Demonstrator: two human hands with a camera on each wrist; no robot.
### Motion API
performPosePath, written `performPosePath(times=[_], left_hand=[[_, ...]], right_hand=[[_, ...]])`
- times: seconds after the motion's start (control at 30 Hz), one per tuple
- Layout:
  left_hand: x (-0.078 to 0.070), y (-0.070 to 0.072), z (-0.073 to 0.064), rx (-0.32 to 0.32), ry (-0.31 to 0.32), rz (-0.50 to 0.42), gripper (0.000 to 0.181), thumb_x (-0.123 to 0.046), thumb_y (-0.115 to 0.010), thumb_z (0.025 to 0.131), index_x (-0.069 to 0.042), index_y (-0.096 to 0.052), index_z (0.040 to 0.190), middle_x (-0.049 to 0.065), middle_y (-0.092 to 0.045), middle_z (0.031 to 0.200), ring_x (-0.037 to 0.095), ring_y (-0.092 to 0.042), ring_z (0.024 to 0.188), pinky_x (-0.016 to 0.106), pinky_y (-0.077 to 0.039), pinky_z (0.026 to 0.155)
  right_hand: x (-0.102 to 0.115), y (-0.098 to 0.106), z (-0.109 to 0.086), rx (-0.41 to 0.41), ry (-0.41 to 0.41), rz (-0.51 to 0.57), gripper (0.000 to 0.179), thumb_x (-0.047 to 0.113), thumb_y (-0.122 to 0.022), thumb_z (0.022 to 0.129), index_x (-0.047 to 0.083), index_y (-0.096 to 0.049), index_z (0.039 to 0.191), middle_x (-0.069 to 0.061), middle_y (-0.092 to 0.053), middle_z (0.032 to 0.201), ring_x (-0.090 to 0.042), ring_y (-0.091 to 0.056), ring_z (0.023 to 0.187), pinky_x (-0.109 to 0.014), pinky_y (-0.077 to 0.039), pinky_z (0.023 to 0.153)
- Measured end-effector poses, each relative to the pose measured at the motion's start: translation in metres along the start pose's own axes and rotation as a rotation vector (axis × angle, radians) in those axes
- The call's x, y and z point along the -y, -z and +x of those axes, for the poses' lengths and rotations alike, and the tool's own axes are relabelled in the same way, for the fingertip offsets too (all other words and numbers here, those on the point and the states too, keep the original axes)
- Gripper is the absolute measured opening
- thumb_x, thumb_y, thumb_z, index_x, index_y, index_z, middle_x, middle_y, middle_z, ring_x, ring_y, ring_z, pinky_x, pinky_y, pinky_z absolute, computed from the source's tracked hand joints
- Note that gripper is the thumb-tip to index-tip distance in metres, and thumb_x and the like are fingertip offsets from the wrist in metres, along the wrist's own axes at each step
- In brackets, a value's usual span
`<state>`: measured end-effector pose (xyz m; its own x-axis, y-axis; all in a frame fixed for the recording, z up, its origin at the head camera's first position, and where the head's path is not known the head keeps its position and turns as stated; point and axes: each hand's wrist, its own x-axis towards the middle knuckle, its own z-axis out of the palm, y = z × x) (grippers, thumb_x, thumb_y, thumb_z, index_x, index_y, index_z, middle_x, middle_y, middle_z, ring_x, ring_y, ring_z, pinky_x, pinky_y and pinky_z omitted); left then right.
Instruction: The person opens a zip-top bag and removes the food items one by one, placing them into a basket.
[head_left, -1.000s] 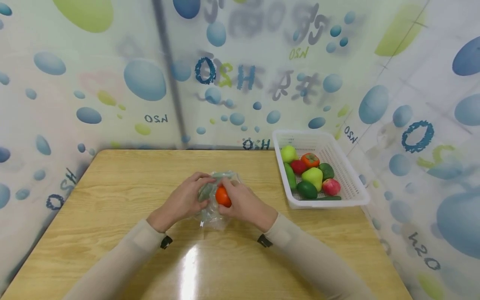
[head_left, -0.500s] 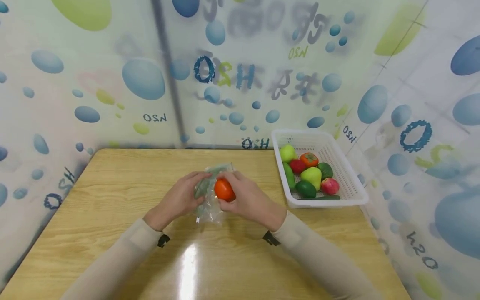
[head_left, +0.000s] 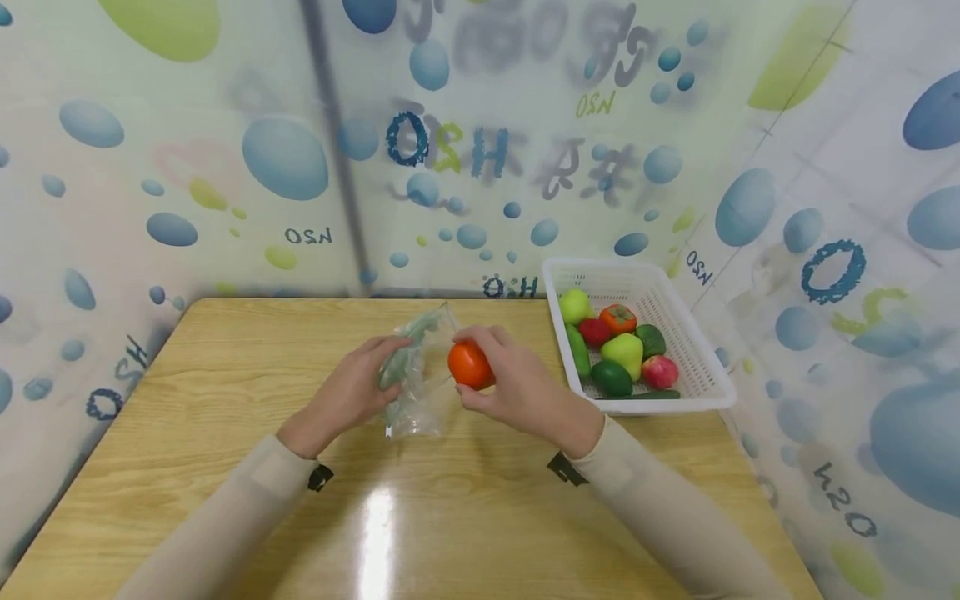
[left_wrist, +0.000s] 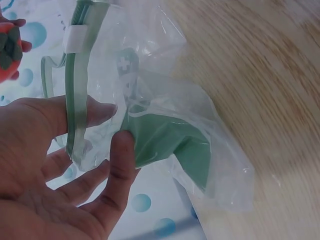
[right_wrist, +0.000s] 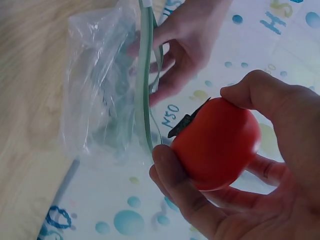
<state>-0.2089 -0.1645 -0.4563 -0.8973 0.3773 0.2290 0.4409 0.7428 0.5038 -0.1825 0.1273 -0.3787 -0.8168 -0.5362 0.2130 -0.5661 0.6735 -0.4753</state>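
A clear zip bag (head_left: 420,392) with a green zip edge and a green printed panel hangs from my left hand (head_left: 341,387), which holds it near its mouth. In the left wrist view, the fingers and thumb grip the bag by the green zip strip (left_wrist: 77,95), and the mouth gapes. My right hand (head_left: 532,387) grips an orange-red persimmon (right_wrist: 217,145) with dark green leaves on top, thumb on one side and fingers on the other. The persimmon is just right of the bag, apart from it, its leafy top facing the bag in the right wrist view.
A white plastic basket (head_left: 656,407) stands at the back right of the wooden table (head_left: 255,358). It holds several fruits and vegetables, among them another persimmon (head_left: 618,319), a yellow-green pear (head_left: 622,357) and a green apple (head_left: 575,307). A patterned wall (head_left: 450,208) rises behind the table.
My right hand has moved right with the persimmon, which earlier overlapped the bag and now is clear of it. My left hand has shifted slightly left with the bag, whose top now tilts up.
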Motion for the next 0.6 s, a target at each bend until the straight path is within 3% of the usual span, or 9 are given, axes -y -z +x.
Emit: performPosePath(times=[0.43, 0.6], left_hand=[[0.008, 0.011, -0.005, -0.048, 0.024, 0.021, 0.079, 0.003, -0.090, 0.095, -0.003, -0.059, 0.167, 0.036, -0.064, 0.158, 0.057, -0.070, 0.140, 0.069, -0.063, 0.112], [0.014, 0.016, -0.010, -0.053, 0.054, 0.009, 0.081, 0.003, -0.089, 0.096, -0.003, -0.055, 0.170, 0.039, -0.061, 0.161, 0.060, -0.070, 0.139, 0.069, -0.064, 0.109]], right_hand=[[-0.035, 0.051, -0.008, -0.044, -0.102, -0.094, 0.064, 0.026, -0.088, 0.104, 0.015, -0.062, 0.162, -0.018, -0.072, 0.148, -0.035, -0.076, 0.116, -0.050, -0.072, 0.098], [-0.056, 0.072, -0.011, -0.025, -0.178, -0.127, 0.059, 0.024, -0.086, 0.105, 0.014, -0.065, 0.159, -0.022, -0.073, 0.139, -0.038, -0.075, 0.111, -0.054, -0.070, 0.094]])
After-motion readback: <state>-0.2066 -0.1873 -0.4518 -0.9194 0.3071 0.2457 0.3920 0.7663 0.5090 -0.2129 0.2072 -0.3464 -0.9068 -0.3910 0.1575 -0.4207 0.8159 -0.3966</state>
